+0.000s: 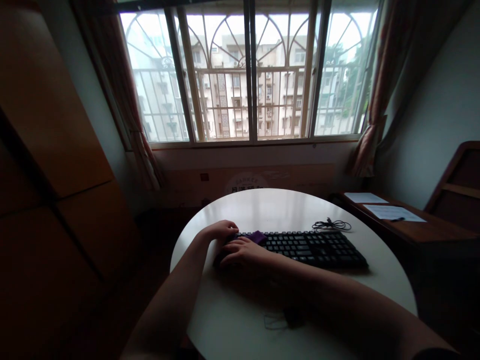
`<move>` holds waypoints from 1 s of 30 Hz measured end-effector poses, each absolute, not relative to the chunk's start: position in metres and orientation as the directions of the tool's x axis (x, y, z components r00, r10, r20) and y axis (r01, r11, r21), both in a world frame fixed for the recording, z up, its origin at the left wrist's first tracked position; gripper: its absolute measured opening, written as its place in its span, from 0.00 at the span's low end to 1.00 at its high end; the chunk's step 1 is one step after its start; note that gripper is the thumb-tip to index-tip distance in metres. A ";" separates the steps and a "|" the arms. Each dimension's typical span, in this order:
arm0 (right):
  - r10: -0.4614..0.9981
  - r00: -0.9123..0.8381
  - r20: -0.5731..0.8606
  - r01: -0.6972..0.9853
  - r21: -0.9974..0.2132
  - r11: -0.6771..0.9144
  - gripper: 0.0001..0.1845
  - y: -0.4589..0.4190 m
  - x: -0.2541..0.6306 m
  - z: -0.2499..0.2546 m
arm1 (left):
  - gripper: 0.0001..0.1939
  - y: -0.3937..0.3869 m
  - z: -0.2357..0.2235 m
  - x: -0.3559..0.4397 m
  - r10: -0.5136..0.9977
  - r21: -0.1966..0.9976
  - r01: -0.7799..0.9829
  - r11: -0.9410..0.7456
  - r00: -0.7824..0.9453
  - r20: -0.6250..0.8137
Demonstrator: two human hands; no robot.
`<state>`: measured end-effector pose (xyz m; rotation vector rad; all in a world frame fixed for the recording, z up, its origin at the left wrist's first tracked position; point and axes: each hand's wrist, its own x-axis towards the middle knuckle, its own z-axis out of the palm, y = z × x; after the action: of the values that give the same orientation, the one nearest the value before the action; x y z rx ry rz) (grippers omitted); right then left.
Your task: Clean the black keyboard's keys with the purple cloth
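Two bare hands are at the left end of a black keyboard (296, 245) on a round white table (262, 202). The right hand (244, 250) lies over that end with its fingers bent and a little apart. Most of the keyboard reaches out from it toward three o'clock. A purple cloth (258, 237) shows just beside this hand, at one o'clock, on the top rows of keys. The left hand (222, 228) is at ten o'clock from the right one, by the far left corner, with its fingers curled in. I cannot tell if either hand is pinching the cloth or just touching it.

The right hand hides the keys under it and part of the cloth. The left fingertips are hard to see. A thin black cable (332, 224) lies past the keyboard, between two and three o'clock from the right hand. At five o'clock, a small dark thing (293, 317) is too dim to name.
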<state>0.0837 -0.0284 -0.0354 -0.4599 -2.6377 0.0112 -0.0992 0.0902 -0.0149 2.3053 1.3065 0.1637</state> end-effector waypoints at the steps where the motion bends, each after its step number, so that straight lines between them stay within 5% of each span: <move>1: 0.321 -0.839 0.440 0.321 -0.078 0.944 0.16 -0.028 0.084 -0.035 | 0.26 0.090 -0.015 -0.099 0.835 0.465 0.777 -0.425 0.534 -0.129; 30: 0.262 -0.777 0.572 0.239 -0.117 0.964 0.06 -0.014 0.083 -0.048 | 0.24 0.087 -0.012 -0.098 0.834 0.473 0.775 -0.420 0.535 -0.137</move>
<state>0.0829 -0.0143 -0.0475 -0.3515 -2.4940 0.0494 -0.0978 0.0871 -0.0115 2.2914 1.3041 0.1623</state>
